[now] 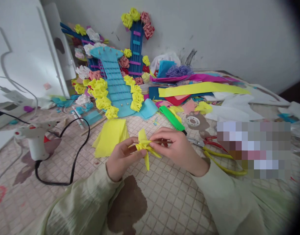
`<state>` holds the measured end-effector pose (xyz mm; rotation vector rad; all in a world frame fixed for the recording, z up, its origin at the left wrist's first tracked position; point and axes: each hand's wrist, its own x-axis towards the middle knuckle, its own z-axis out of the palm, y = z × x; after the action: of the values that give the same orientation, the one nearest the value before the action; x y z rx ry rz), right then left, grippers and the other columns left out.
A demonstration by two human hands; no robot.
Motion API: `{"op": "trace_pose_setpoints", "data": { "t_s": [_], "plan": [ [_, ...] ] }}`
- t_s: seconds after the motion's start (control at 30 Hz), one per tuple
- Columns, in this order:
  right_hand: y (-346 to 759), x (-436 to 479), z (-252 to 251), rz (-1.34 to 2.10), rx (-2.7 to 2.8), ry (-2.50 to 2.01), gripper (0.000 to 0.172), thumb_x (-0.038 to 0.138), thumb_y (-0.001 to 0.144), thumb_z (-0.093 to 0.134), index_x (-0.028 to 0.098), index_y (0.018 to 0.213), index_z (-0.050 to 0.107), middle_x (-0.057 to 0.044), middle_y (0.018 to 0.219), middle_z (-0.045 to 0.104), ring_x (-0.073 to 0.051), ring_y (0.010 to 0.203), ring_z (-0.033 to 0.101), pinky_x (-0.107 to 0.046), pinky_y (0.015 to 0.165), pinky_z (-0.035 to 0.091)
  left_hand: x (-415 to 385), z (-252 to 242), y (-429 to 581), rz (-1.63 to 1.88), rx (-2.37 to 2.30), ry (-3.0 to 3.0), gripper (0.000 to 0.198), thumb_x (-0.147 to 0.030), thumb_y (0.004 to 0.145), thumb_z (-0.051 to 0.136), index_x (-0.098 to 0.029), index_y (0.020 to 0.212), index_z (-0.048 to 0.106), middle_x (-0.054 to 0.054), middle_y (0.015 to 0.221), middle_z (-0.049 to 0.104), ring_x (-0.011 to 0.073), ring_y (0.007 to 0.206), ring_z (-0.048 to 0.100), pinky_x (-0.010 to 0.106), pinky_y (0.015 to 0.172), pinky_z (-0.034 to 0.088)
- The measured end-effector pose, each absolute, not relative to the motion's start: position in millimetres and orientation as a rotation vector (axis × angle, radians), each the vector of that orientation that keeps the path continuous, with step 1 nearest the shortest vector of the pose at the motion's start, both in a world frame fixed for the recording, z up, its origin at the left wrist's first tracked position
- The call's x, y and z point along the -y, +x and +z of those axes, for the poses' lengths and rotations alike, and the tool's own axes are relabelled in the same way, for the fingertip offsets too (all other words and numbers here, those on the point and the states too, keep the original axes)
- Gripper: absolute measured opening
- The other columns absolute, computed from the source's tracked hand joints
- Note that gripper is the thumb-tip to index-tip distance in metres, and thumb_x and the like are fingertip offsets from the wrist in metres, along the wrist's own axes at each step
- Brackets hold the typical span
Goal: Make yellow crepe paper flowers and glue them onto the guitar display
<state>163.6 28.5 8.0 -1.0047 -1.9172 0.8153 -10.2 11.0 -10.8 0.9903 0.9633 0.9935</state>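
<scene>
Between my two hands is a yellow crepe paper flower (143, 146) with several petals sticking out, held above the table. My left hand (124, 156) pinches its left side, thumb on the front. My right hand (173, 147) is closed at its right side, with a thin brown stick (162, 142) running through the fingers. Just behind my left hand lies a stack of yellow crepe paper (111, 135). Beyond my right hand is a green cutter (171, 118), and scissors with red and yellow handles (218, 151) lie to its right.
A white glue gun (36, 140) with a black cord stands at left. At the back, a light blue paper guitar (117, 81) trimmed with yellow flowers leans near a dark blue one (136, 49). Paper strips and scraps (203, 89) pile up at back right, near a white spool (192, 121).
</scene>
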Motion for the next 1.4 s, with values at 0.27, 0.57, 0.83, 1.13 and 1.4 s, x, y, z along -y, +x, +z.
{"op": "trace_pose_setpoints", "data": {
  "t_s": [0.27, 0.57, 0.83, 1.13, 1.4],
  "plan": [
    [162.7, -28.5, 4.9, 0.820, 1.908, -1.022, 0.006, 0.015, 0.074, 0.057, 0.017, 0.076, 0.063, -0.002, 0.076, 0.062, -0.011, 0.066, 0.056, -0.021, 0.053, 0.043, -9.9, -7.4, -8.0, 1.003, -1.002, 0.924, 0.023, -0.021, 0.060, 0.071, -0.013, 0.079, 0.061, 0.001, 0.074, 0.062, 0.0117, 0.068, 0.058, 0.026, 0.063, 0.051],
    [161.0, -27.1, 4.1, 0.826, 1.906, -1.049, 0.006, 0.015, 0.073, 0.058, 0.017, 0.077, 0.062, -0.001, 0.076, 0.061, -0.011, 0.067, 0.055, -0.022, 0.054, 0.044, -8.2, -5.3, -6.2, 1.026, -0.998, 0.892, 0.020, -0.021, 0.062, 0.068, -0.014, 0.080, 0.062, 0.001, 0.075, 0.061, 0.0119, 0.070, 0.056, 0.025, 0.061, 0.052],
    [161.2, -25.9, 4.6, 0.836, 1.883, -1.044, 0.007, 0.013, 0.072, 0.059, 0.018, 0.077, 0.062, -0.002, 0.079, 0.062, -0.012, 0.070, 0.057, -0.022, 0.056, 0.046, -8.6, -7.4, -8.3, 1.004, -0.997, 0.965, 0.023, -0.018, 0.060, 0.071, -0.014, 0.080, 0.060, 0.001, 0.075, 0.061, 0.0122, 0.070, 0.057, 0.025, 0.063, 0.050],
    [163.5, -28.3, 1.1, 0.831, 1.892, -1.029, 0.006, 0.013, 0.072, 0.060, 0.018, 0.069, 0.060, -0.001, 0.075, 0.061, -0.012, 0.071, 0.057, -0.023, 0.058, 0.046, -8.8, -6.5, -6.2, 1.004, -1.051, 0.972, 0.027, -0.016, 0.057, 0.072, -0.014, 0.081, 0.060, 0.001, 0.078, 0.063, 0.0139, 0.073, 0.059, 0.026, 0.066, 0.049],
    [162.3, -27.3, 0.7, 0.733, 1.935, -1.019, 0.010, 0.010, 0.071, 0.059, 0.018, 0.066, 0.058, 0.000, 0.074, 0.059, -0.013, 0.073, 0.056, -0.024, 0.061, 0.045, -8.3, -5.0, -6.0, 1.027, -1.096, 0.964, 0.030, -0.016, 0.055, 0.072, -0.014, 0.081, 0.059, 0.001, 0.077, 0.064, 0.0135, 0.071, 0.060, 0.025, 0.064, 0.050]
  ]
}}
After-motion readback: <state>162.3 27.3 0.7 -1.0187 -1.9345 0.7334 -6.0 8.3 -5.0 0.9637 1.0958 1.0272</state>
